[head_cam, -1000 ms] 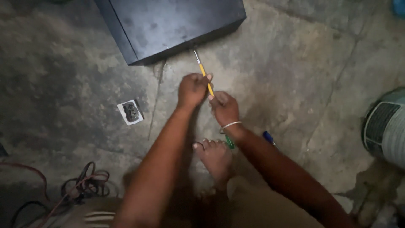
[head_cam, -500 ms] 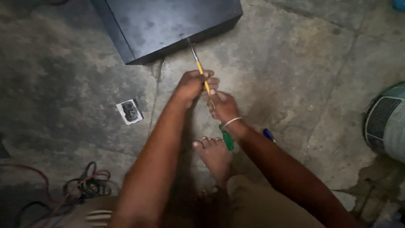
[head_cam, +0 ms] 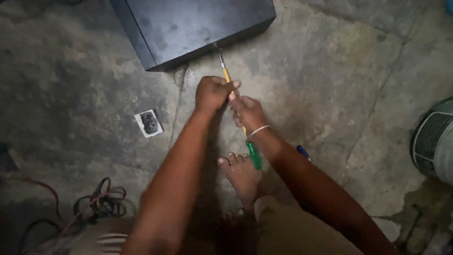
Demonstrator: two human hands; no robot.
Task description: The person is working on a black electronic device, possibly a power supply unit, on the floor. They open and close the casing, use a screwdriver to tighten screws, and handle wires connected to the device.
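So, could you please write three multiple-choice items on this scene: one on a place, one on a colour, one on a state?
1. Where does the screwdriver tip sit?
A. at the dark box's front edge
B. on the foot
C. in the cables

2. What colour is the screwdriver's handle end?
A. red
B. green
C. white

3. How do the hands stand?
A. both open and apart
B. both closed on the screwdriver
C. one on the box

Answers: 1 A, the tip meets the box edge; 2 B, green shows below the right hand; 3 B, the left hand grips too.
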